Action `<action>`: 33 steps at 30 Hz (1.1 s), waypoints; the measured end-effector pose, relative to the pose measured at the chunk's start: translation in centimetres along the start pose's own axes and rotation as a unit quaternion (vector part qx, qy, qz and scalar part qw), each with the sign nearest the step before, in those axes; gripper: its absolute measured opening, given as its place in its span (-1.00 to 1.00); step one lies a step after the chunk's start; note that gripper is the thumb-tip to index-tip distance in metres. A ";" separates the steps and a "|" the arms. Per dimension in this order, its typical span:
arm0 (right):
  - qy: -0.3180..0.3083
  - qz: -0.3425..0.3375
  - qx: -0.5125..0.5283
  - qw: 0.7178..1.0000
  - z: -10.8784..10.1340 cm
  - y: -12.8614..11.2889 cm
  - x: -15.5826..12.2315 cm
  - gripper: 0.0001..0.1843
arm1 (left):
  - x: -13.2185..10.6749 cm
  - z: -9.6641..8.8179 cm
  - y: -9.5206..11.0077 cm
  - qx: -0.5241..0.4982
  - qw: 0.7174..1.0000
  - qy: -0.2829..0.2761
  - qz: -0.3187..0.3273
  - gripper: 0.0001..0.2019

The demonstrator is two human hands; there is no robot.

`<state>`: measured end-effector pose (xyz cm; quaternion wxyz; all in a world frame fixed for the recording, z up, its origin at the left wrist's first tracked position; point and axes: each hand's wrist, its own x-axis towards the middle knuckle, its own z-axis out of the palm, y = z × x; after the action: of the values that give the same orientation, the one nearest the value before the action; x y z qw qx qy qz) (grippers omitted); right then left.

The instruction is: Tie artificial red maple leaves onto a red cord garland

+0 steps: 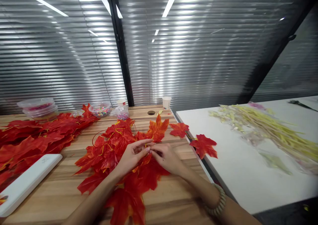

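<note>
My left hand [134, 154] and my right hand [164, 154] meet over a heap of red and orange artificial maple leaves [131, 195]. Thumbs and fingertips of both hands pinch together at one spot, where a bit of yellow stem shows between them. Exactly what each hand grips there is too small to separate. An orange maple leaf [158, 128] stands just beyond my fingers. Thin reddish cord loops out of the heap on the left. Two more red leaves [204, 146] trail right, across the gap onto the white table.
At left lie a large pile of red leaves [42, 135] and a white slab-like device [29, 185]. Stacked plastic tubs [39, 109], a bowl of beads [100, 109] and paper cups [166, 103] line the back. Yellow stems [270, 129] cover part of the white table [238, 175].
</note>
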<state>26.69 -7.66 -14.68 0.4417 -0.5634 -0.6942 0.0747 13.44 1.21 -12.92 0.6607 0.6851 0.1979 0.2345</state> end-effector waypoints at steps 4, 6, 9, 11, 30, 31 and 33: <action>-0.006 0.004 -0.006 1.000 0.0 0.0 0.0 -0.77 | 0.0 0.1 0.0 -0.005 1.000 0.005 -0.006 -0.64; -0.009 0.006 -0.008 1.000 -0.1 0.0 0.0 -0.77 | 0.1 0.1 0.0 -0.007 1.000 0.005 -0.007 -0.63; -0.015 0.008 -0.010 1.000 -0.1 0.1 -0.1 -0.78 | 0.1 0.1 -0.2 -0.003 1.000 0.004 -0.005 -0.62; -0.018 0.008 -0.008 1.000 -0.1 0.1 0.0 -0.79 | 0.2 0.0 -0.3 -0.001 1.000 0.005 -0.005 -0.61; -0.039 0.026 -0.008 0.999 -0.3 0.1 -0.1 -0.79 | 0.3 -0.1 -0.6 0.017 1.000 0.009 -0.007 -0.61; -0.039 0.027 -0.008 0.999 -0.3 0.1 0.0 -0.79 | 0.3 -0.1 -0.7 0.018 1.000 0.008 -0.006 -0.62; -0.041 0.028 -0.007 0.999 -0.3 0.1 0.0 -0.79 | 0.3 -0.1 -0.8 0.020 1.000 0.004 -0.005 -0.62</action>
<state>26.98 -7.75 -14.59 0.4068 -0.5823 -0.6960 0.1054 13.61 1.52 -13.69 0.6476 0.6958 0.2088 0.2299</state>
